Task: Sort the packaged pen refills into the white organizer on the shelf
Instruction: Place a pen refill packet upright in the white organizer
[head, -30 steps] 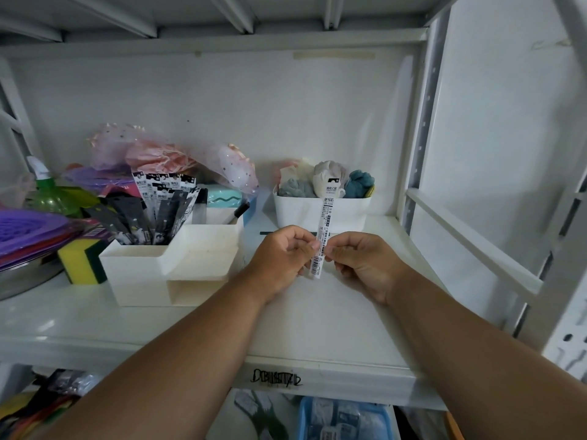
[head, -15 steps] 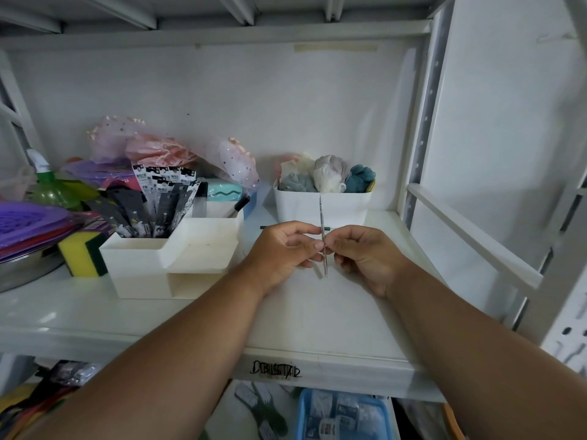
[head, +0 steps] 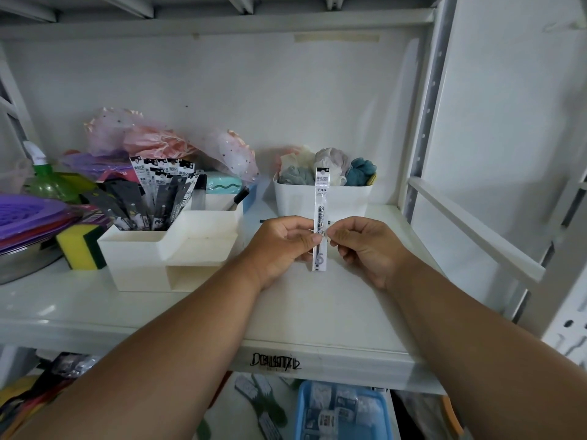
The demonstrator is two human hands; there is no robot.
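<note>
1. White shelf, glossy, spanning the frame's middle; black scribble on its front lip, lower centre.
2. Left of centre: white organizer, standing on it, dark refill packs upright in the rear compartment.
3. Far left: yellow-green sponge, steel bowl.
4. Centre right, at the back: white bin of cloth bundles.

Two bare forearms, no sleeves

The left hand and right hand wear no gloves, rings, or watch; both wrists are uncovered.
</note>
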